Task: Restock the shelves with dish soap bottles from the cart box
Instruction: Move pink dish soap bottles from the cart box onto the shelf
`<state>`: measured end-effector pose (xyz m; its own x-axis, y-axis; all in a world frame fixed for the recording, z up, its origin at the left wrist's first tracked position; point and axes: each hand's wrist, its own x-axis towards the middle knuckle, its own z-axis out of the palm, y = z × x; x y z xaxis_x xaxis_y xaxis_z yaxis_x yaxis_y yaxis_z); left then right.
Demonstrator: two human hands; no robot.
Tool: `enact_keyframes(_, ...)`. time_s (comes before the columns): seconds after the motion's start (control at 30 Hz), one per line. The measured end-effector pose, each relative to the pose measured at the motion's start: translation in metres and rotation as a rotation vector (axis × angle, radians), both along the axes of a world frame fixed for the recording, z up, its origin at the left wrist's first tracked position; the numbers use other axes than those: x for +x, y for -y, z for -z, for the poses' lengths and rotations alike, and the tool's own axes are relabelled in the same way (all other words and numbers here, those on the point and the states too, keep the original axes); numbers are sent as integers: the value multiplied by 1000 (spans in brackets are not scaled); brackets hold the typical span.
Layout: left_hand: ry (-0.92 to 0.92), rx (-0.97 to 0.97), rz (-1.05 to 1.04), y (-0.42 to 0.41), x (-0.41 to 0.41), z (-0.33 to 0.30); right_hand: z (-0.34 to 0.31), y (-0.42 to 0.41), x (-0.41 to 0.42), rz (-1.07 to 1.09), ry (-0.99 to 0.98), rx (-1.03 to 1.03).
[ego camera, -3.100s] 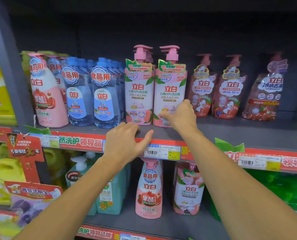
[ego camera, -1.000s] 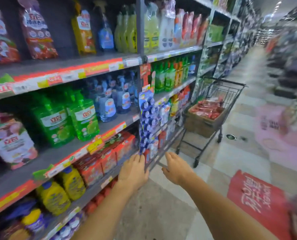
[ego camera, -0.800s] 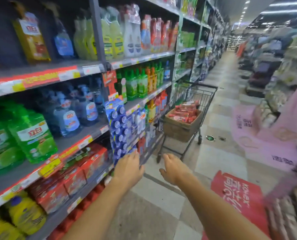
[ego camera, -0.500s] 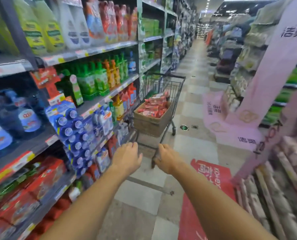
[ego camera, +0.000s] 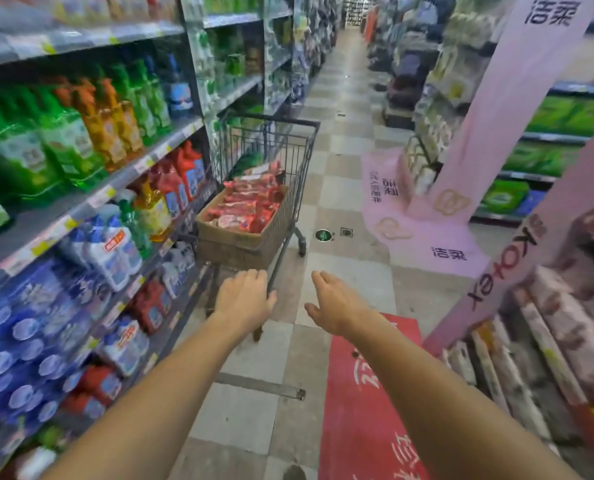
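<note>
A wire shopping cart [ego camera: 302, 140] stands in the aisle ahead, close to the left shelving. Inside it sits a cardboard box [ego camera: 233, 239] filled with red and pink dish soap packs [ego camera: 250, 206]. My left hand [ego camera: 245, 299] reaches forward with relaxed fingers, just short of the cart's near end and holding nothing. My right hand [ego camera: 335, 303] is stretched out to the right of the cart, fingers straight, also holding nothing. Both hands hang over the floor, apart from the cart.
Shelves [ego camera: 91, 199] on the left carry green, orange, red and blue detergent bottles. A pink slanted display banner [ego camera: 489, 109] and stacked tissue packs [ego camera: 558, 334] line the right. A red floor mat [ego camera: 364, 403] lies underfoot; the tiled aisle runs on beyond the cart.
My view swung from the pink pump bottles on the shelf to the aisle. Over the last second the cart has come nearer and both empty hands reach toward it.
</note>
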<state>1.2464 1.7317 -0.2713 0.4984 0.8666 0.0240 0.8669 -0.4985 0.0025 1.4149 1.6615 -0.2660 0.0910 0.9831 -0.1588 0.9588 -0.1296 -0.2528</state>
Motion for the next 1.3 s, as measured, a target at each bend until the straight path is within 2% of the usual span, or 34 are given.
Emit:
enact_keyframes(0.13, 0, -72, -44, -69, 48, 4, -5, -69, 44, -3, 37, -70)
enact_keyframes(0.33, -11, -46, -33, -149, 107, -5, -18, -155, 95, -4, 49, -42)
enact_keyframes(0.47, 28, 4, -33, -212, 146, -15, -28, -215, 133, 5, 50, -34)
enact_keyframes(0.63, 82, -24, -9, -287, 197, -21, -35, -294, 187, -10, 31, 8)
enact_keyframes(0.97, 71, 0, -98, -432, 300, -30, -29, -468, 291, -113, 11, 7)
enact_keyframes(1.3, 15, -72, -288, -545, 305, 4, 6, -618, 294, -310, -58, -56)
